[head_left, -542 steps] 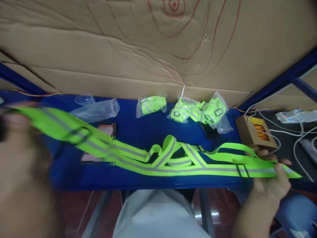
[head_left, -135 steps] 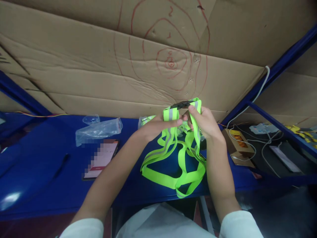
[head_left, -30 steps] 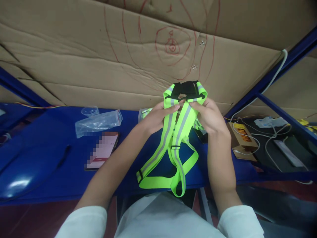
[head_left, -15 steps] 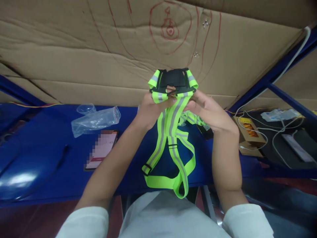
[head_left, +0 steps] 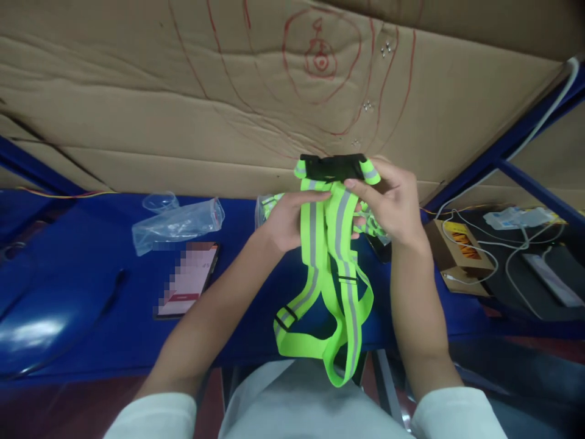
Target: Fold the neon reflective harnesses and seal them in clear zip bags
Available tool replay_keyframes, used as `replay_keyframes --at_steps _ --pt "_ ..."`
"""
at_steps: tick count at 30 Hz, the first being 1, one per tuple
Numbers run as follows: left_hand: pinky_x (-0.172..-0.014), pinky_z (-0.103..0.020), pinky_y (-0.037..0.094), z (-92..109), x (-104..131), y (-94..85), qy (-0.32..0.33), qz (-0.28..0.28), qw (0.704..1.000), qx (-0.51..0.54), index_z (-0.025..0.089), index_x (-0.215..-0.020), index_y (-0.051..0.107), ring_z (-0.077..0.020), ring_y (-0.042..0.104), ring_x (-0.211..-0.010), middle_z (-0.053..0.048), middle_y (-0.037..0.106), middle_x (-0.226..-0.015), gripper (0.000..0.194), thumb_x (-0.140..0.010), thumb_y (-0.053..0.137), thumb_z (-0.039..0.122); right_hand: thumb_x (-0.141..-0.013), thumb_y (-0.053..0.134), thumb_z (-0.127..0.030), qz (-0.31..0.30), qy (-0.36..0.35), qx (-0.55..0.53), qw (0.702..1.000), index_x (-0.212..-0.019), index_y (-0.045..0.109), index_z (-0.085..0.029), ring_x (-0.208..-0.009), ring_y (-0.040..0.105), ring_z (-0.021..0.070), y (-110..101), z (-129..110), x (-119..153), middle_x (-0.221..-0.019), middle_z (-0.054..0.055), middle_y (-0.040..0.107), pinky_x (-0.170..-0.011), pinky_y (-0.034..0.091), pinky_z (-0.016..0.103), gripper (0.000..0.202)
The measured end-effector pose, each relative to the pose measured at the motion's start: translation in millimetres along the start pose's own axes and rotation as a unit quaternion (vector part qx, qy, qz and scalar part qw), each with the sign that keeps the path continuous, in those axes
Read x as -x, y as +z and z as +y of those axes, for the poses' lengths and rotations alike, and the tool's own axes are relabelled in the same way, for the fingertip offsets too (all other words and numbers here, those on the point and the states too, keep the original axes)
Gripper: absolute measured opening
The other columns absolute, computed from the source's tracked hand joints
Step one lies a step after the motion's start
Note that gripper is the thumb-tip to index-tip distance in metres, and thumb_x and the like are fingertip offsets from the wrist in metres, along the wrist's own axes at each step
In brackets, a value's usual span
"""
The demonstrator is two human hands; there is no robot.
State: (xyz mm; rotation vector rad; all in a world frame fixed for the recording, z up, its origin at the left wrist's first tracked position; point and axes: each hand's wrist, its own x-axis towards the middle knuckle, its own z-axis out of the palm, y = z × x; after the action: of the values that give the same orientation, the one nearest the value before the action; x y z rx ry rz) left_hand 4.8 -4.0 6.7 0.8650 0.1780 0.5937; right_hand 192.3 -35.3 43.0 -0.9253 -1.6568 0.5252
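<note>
A neon-green reflective harness (head_left: 313,231) with grey stripes hangs from both hands above the blue table. Its black plastic buckle (head_left: 336,167) is on top, lying roughly level. My left hand (head_left: 290,221) is closed around the straps below the buckle, with the thumb laid across the front and the other fingers behind. My right hand (head_left: 395,198) pinches the strap just under the buckle's right end, thumb in front. Looped straps with black sliders (head_left: 286,317) dangle down toward my lap. More green reflective strap (head_left: 371,224) lies on the table behind, partly hidden by my right hand.
A clear plastic bag (head_left: 178,225) and a phone (head_left: 189,280) lie on the blue table (head_left: 91,262) to the left. At the right stand an open cardboard box (head_left: 461,256) and white cables. A cardboard wall (head_left: 137,122) with red drawn lines rises behind.
The harness has shifted slightly right and down, and its buckle has tipped flatter. My left hand has moved lower onto the straps, while my right hand has come up beside the buckle.
</note>
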Motion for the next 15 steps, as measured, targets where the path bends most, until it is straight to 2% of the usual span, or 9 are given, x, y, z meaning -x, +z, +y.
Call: replay_keyframes --at_steps 3,6,8,11,13,15 --pt "-0.095 -0.053 0.06 9 6 7.9 -0.016 -0.036 0.999 -0.003 0.018 -0.113 0.073 -0.0425 0.068 -0.121 -0.013 0.077 -0.114 0.054 -0.079 0.074 0.06 -0.088 0.079 -0.043 -0.01 -0.019 0.031 0.999 -0.109 0.079 -0.031 -0.115 0.068 0.0295 -13 5 -1 -0.119 0.005 0.071 -0.089 0.064 0.045 0.024" --pt "-0.095 -0.053 0.06 13 7 14.9 -0.006 -0.013 1.0 -0.015 0.019 -0.111 0.073 -0.0437 0.069 -0.119 -0.016 0.078 -0.113 0.07 -0.076 0.07 0.079 -0.093 0.07 -0.03 -0.044 -0.034 0.076 0.996 -0.114 0.081 -0.037 -0.126 0.063 0.0304 -18 7 0 -0.127 0.003 0.069 -0.103 0.059 0.049 0.025" --pt "-0.095 -0.052 0.061 13 6 15.7 0.011 0.04 0.998 -0.04 0.019 -0.111 0.073 -0.0415 0.073 -0.114 -0.014 0.078 -0.11 0.061 -0.08 0.072 0.072 -0.094 0.062 -0.021 -0.066 -0.061 0.121 0.989 -0.12 0.079 -0.038 -0.127 0.062 0.0295 -16 5 1 -0.13 0.002 0.069 -0.109 0.055 0.05 0.036" --pt "-0.088 -0.046 0.063 12 5 11.7 0.027 0.11 0.992 -0.063 0.019 -0.109 0.075 -0.0355 0.077 -0.101 -0.011 0.08 -0.102 0.036 -0.082 0.08 0.042 -0.094 0.057 -0.016 -0.115 -0.09 0.162 0.976 -0.139 0.069 -0.038 -0.136 0.056 0.0293 -14 0 2 -0.142 0.001 0.064 -0.121 0.044 0.054 0.051" --pt "-0.083 -0.042 0.064 15 7 8.2 0.044 0.147 0.985 -0.079 0.017 -0.106 0.075 -0.0321 0.078 -0.094 -0.01 0.08 -0.099 0.031 -0.08 0.082 0.03 -0.094 0.064 -0.025 -0.155 -0.068 0.132 0.977 -0.152 0.055 -0.038 -0.147 0.048 0.0301 -15 -3 3 -0.156 -0.001 0.055 -0.127 0.036 0.056 0.06" --pt "-0.081 -0.04 0.064 18 10 5.6 0.078 0.172 0.977 -0.101 0.016 -0.106 0.075 -0.0304 0.078 -0.091 -0.01 0.08 -0.101 0.032 -0.078 0.085 0.027 -0.091 0.073 -0.039 -0.165 -0.033 0.069 0.983 -0.159 0.044 -0.038 -0.152 0.043 0.0299 -17 -3 3 -0.163 -0.001 0.047 -0.127 0.037 0.054 0.073"
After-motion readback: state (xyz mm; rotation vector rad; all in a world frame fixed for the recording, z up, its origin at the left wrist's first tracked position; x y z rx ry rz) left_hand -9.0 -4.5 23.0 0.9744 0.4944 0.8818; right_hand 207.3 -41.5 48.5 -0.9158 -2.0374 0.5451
